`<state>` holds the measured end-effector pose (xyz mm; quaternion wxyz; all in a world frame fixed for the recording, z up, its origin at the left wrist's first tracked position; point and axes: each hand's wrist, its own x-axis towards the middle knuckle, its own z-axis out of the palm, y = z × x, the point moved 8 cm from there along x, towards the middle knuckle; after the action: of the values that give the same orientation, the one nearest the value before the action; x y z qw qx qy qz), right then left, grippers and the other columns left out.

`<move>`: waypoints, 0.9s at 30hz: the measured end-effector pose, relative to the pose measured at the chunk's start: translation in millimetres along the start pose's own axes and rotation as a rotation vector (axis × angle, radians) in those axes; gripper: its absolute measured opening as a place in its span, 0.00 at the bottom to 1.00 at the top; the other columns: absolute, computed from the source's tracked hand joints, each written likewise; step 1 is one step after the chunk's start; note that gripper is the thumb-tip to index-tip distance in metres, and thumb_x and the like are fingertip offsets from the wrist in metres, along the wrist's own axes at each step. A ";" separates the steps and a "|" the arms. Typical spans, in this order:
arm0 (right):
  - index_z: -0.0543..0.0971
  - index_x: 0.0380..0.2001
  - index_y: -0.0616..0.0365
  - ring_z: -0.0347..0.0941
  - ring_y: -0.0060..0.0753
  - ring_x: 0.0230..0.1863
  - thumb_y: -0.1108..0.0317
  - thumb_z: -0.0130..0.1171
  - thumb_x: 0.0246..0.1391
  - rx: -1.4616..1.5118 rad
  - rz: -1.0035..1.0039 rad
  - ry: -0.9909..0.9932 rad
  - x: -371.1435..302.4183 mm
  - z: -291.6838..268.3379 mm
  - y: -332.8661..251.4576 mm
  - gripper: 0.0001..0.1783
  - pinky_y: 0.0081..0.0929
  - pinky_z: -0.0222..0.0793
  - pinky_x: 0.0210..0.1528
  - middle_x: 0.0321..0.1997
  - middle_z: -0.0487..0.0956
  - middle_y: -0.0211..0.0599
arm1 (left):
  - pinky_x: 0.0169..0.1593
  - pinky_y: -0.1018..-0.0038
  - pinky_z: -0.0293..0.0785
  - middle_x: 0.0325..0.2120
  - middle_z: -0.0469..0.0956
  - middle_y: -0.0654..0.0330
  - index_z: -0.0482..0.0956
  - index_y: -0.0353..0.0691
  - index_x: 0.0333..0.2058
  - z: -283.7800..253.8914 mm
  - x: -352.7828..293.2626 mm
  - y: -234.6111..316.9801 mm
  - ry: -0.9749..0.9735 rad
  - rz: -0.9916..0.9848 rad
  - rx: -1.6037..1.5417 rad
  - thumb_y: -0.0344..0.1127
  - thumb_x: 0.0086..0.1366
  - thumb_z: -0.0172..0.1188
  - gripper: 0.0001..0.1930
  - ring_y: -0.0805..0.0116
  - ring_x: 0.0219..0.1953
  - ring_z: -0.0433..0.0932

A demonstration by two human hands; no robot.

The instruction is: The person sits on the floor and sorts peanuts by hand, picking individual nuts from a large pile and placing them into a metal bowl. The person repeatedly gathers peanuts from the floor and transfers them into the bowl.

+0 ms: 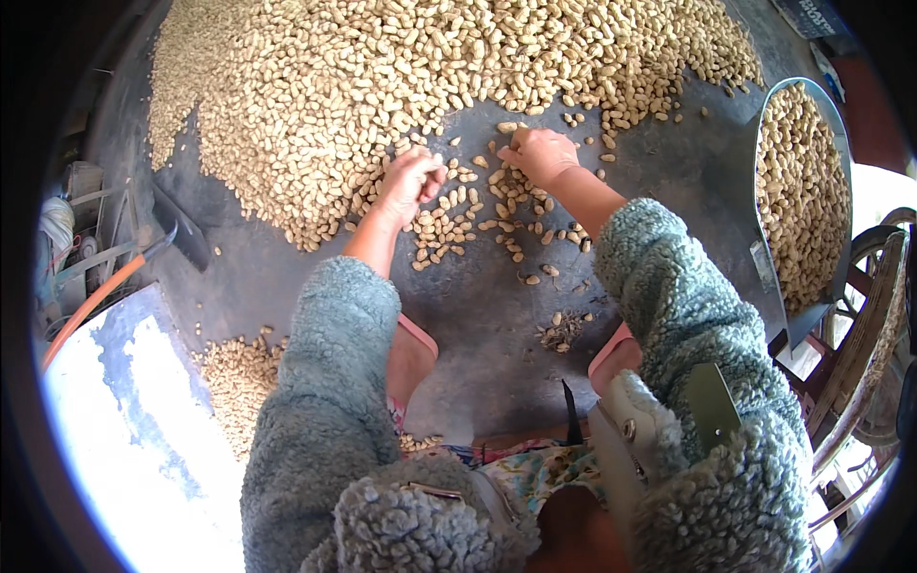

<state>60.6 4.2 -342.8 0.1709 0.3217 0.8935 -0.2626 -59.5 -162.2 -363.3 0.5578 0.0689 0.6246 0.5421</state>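
Note:
A big heap of unshelled peanuts (382, 76) covers the far part of the dark floor sheet. At the heap's near edge my left hand (411, 183) is closed, its fingers curled in; what they hold, if anything, is hidden. My right hand (543, 156) is to its right, fingers bent together and pointing down among scattered peanuts. One peanut (509, 127) shows just beyond its knuckles, and I cannot make out what its fingertips grip. Between and below both hands is a loose spread of peanuts (444, 227).
At the right stands a large metal scoop-shaped container (764, 239) full of peanuts. A small pile of dark debris (565, 331) lies between my feet in pink footwear. On the left are a hoe-like blade (181, 224) with an orange handle and another peanut pile (237, 382).

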 end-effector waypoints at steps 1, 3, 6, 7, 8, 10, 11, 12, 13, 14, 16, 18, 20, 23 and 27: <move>0.81 0.40 0.52 0.78 0.41 0.43 0.47 0.56 0.55 -0.072 0.003 -0.020 2.8 5.3 -2.0 0.21 0.36 0.72 0.47 0.42 0.82 0.39 | 0.15 0.85 0.56 0.18 0.73 0.66 0.67 0.47 0.23 8.8 -0.4 0.6 0.018 -0.014 0.118 0.29 0.62 0.53 0.09 0.82 0.15 0.64; 0.81 0.38 0.54 0.77 0.37 0.37 0.50 0.54 0.56 0.272 -0.016 -0.011 4.5 4.9 7.0 0.19 0.34 0.72 0.43 0.35 0.81 0.37 | 0.15 0.85 0.60 0.19 0.73 0.65 0.66 0.45 0.22 25.6 2.5 0.1 -0.005 0.031 0.263 0.28 0.62 0.51 0.10 0.83 0.15 0.65; 0.76 0.32 0.55 0.74 0.29 0.34 0.57 0.48 0.57 0.979 -0.107 -0.177 -0.5 -3.9 57.7 0.14 0.29 0.71 0.36 0.33 0.78 0.33 | 0.18 0.83 0.65 0.18 0.71 0.64 0.68 0.44 0.26 55.7 0.0 1.8 -0.151 0.113 0.288 0.29 0.60 0.51 0.04 0.80 0.17 0.67; 0.73 0.29 0.54 0.72 0.25 0.33 0.61 0.44 0.57 1.186 -0.185 -0.340 -6.1 -9.4 77.0 0.11 0.27 0.70 0.31 0.33 0.76 0.31 | 0.18 0.83 0.64 0.18 0.72 0.64 0.71 0.42 0.29 71.9 -1.7 4.4 -0.222 0.087 0.173 0.30 0.60 0.51 0.02 0.80 0.17 0.67; 0.69 0.25 0.52 0.68 0.22 0.29 0.65 0.39 0.54 1.319 0.020 -0.229 -21.4 -12.9 73.8 0.10 0.21 0.63 0.25 0.29 0.74 0.29 | 0.17 0.85 0.61 0.18 0.72 0.65 0.72 0.40 0.34 65.5 -5.9 -5.5 -0.237 0.041 0.059 0.32 0.62 0.50 0.05 0.80 0.16 0.67; 0.71 0.24 0.53 0.69 0.21 0.29 0.62 0.44 0.57 1.258 0.121 -0.189 -36.8 -18.7 88.4 0.12 0.23 0.65 0.27 0.27 0.74 0.28 | 0.17 0.84 0.60 0.18 0.72 0.66 0.74 0.41 0.34 64.3 -6.4 -18.6 -0.278 -0.039 -0.062 0.34 0.62 0.51 0.06 0.80 0.15 0.66; 0.74 0.24 0.55 0.70 0.21 0.29 0.61 0.48 0.58 1.097 0.148 -0.186 -37.9 -14.6 105.6 0.13 0.24 0.68 0.29 0.26 0.75 0.28 | 0.17 0.84 0.60 0.18 0.72 0.66 0.74 0.41 0.34 64.1 -6.9 -21.5 -0.242 -0.064 -0.096 0.35 0.63 0.53 0.05 0.80 0.15 0.66; 0.76 0.27 0.55 0.72 0.23 0.30 0.59 0.52 0.57 0.971 0.040 -0.092 -35.2 -12.1 109.2 0.13 0.25 0.70 0.32 0.28 0.77 0.29 | 0.18 0.81 0.63 0.19 0.73 0.65 0.74 0.42 0.35 61.7 -1.0 -24.5 -0.171 -0.035 0.059 0.37 0.62 0.54 0.07 0.77 0.17 0.69; 0.79 0.29 0.56 0.73 0.24 0.31 0.57 0.55 0.57 0.843 -0.066 -0.002 -33.6 -5.2 110.6 0.13 0.27 0.71 0.34 0.29 0.79 0.29 | 0.19 0.78 0.66 0.20 0.75 0.63 0.74 0.42 0.36 58.8 8.3 -32.9 -0.098 -0.006 0.214 0.39 0.62 0.55 0.08 0.74 0.18 0.72; 0.81 0.32 0.57 0.75 0.26 0.31 0.55 0.59 0.56 0.717 -0.175 0.082 -35.6 -7.1 99.4 0.15 0.28 0.73 0.37 0.31 0.81 0.30 | 0.21 0.75 0.70 0.21 0.77 0.62 0.75 0.42 0.37 54.6 11.6 -36.7 -0.015 0.019 0.370 0.41 0.62 0.56 0.10 0.71 0.20 0.76; 0.81 0.38 0.57 0.78 0.28 0.35 0.62 0.63 0.54 0.440 -0.216 0.163 -41.9 -5.6 86.6 0.12 0.28 0.74 0.40 0.35 0.83 0.33 | 0.28 0.67 0.74 0.24 0.79 0.57 0.75 0.44 0.38 56.9 10.8 -27.1 0.162 0.199 0.824 0.43 0.61 0.58 0.11 0.61 0.25 0.79; 0.81 0.36 0.57 0.78 0.28 0.35 0.62 0.63 0.53 0.189 -0.226 0.185 -44.8 -5.6 74.6 0.11 0.28 0.74 0.38 0.34 0.82 0.33 | 0.40 0.59 0.76 0.30 0.81 0.50 0.74 0.46 0.40 67.4 11.2 -24.9 0.235 0.204 1.056 0.42 0.61 0.59 0.11 0.48 0.34 0.80; 0.81 0.33 0.57 0.77 0.27 0.33 0.63 0.63 0.53 0.074 -0.199 0.128 -45.2 -5.9 65.1 0.10 0.26 0.74 0.36 0.32 0.82 0.32 | 0.35 0.62 0.74 0.22 0.78 0.53 0.75 0.44 0.37 69.1 12.5 -26.3 0.260 0.272 1.082 0.41 0.59 0.61 0.11 0.54 0.28 0.79; 0.79 0.27 0.58 0.75 0.25 0.30 0.60 0.61 0.55 0.712 -0.095 -0.027 -42.1 7.0 78.3 0.11 0.24 0.72 0.32 0.27 0.79 0.29 | 0.24 0.71 0.71 0.20 0.77 0.60 0.75 0.41 0.34 59.8 19.5 -35.1 0.164 0.197 0.750 0.41 0.60 0.61 0.10 0.65 0.21 0.77; 0.77 0.26 0.58 0.72 0.24 0.27 0.58 0.62 0.55 1.229 0.095 -0.229 -44.1 11.5 102.3 0.14 0.22 0.69 0.30 0.25 0.77 0.27 | 0.17 0.83 0.65 0.20 0.73 0.66 0.74 0.42 0.33 60.7 3.3 -37.4 -0.166 -0.137 -0.229 0.38 0.67 0.45 0.10 0.78 0.20 0.73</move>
<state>162.4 43.2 -367.9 0.0610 0.3703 0.5400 -0.7533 5.5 -138.6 -380.8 0.6474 0.0069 0.5139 0.5629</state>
